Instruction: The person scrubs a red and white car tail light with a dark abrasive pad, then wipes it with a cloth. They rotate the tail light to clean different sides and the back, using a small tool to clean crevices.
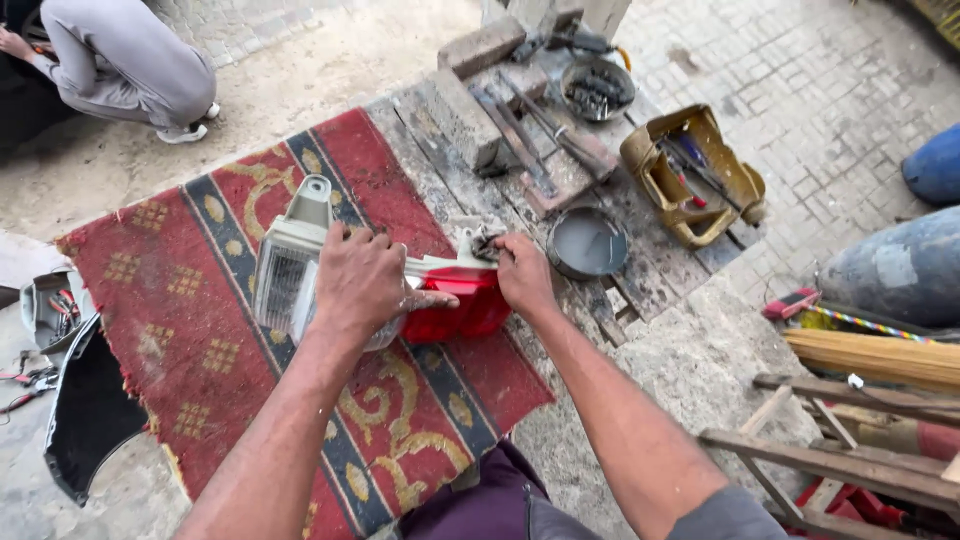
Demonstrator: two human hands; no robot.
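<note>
Head view, centre of frame: vehicle tail lamp [330, 275], clear and red lens, lies on a red patterned rug [180, 300] that cushions it. Left hand [362, 285] presses down on the housing, fingers [430, 300] spread and clamped over the top, likely to steady it. Right hand [522, 275] pinches at the lamp's right end; fingers closed on a small dark fitting, exact part unclear. Upper centre: wooden plank surface [640, 270] keeps a round dark bowl [588, 243], metal tools [545, 135] and a cut yellow container [692, 175] within reach. Upper left: another person [120, 60] crouches. Right edge: wooden frame [850, 460].
</note>
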